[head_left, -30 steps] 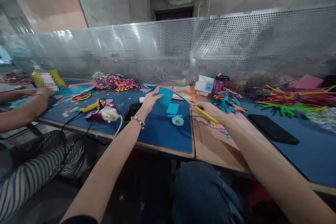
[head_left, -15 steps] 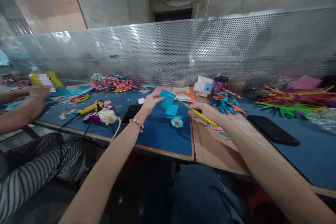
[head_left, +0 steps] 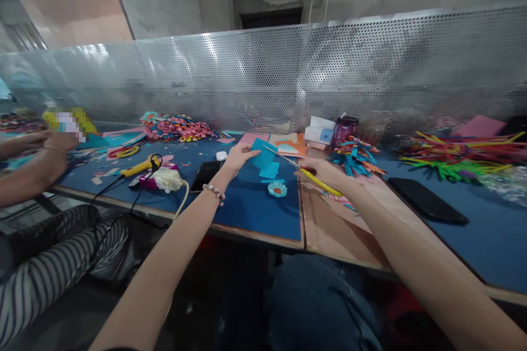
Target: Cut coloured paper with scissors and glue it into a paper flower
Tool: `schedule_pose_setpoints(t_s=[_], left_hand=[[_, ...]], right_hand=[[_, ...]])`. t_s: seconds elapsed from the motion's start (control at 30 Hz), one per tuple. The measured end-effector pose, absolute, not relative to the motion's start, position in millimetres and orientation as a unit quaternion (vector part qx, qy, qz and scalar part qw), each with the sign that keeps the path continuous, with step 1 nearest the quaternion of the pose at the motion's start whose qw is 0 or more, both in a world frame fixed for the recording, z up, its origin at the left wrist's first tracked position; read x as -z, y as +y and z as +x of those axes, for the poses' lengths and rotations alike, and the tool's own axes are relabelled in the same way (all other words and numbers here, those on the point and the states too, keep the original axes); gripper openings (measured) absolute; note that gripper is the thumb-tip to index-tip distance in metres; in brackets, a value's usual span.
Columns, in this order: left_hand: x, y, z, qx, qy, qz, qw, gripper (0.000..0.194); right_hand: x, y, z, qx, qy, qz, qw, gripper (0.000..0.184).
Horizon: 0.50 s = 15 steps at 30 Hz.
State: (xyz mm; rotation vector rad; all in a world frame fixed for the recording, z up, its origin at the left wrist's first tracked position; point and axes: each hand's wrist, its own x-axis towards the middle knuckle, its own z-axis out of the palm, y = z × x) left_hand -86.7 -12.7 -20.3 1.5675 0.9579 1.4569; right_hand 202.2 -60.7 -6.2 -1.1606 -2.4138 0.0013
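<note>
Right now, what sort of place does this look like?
Probably a shared craft workshop: the right hand holds yellow-handled scissors near a small blue flower, coloured cut pieces lie heaped on the worktop, and another person's hand shows at the left.

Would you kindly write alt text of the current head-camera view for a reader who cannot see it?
A person's left hand holds a piece of blue paper above a blue-topped table, while the right hand holds yellow-handled scissors with the blades at the paper. A pale blue flower lies nearby; a co-worker's hand shows at far left.
</note>
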Motion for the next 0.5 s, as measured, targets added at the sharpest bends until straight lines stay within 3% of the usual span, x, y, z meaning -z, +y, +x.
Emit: schedule_pose_setpoints(t_s=[0.5], left_hand=[[17.0, -18.0, -85.8, -0.589, 0.393, 0.594, 0.381, 0.033]], right_hand=[[6.9, -61.4, 200.0, -0.009, -0.872, -0.435, 0.223, 0.052]])
